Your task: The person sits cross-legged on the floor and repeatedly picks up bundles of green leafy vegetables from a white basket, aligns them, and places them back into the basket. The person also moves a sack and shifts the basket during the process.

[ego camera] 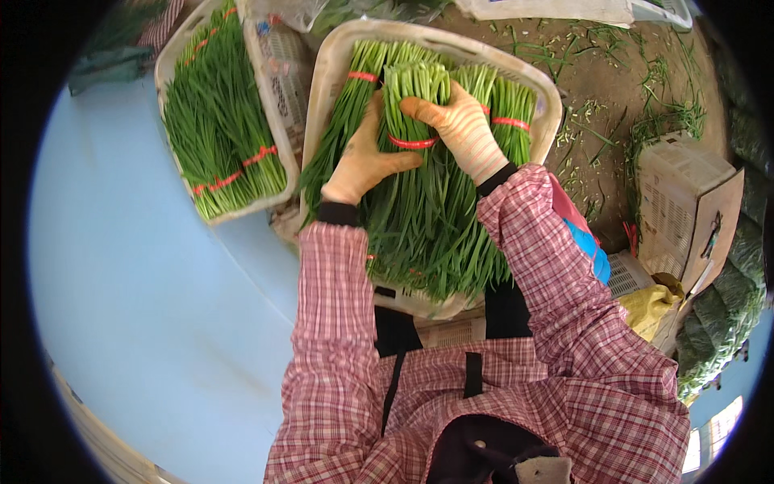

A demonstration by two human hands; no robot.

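Note:
A bunch of garlic chives, tied with a red band, stands out above the other bunches in a white plastic crate. Its pale cut ends face away from me and its green leaves trail toward me. My right hand, in a striped glove with orange fingers, clasps the bunch from the right, thumb across the stems above the band. From the left, my left hand cups the same bunch, its thumb below the band and its fingers partly hidden behind the stems. More red-banded chive bunches lie underneath and alongside.
A second crate full of banded chives is at the left, beside a light blue surface. Scraps of leaf litter the brown floor. To the right stand an upturned plastic crate and a yellow sack.

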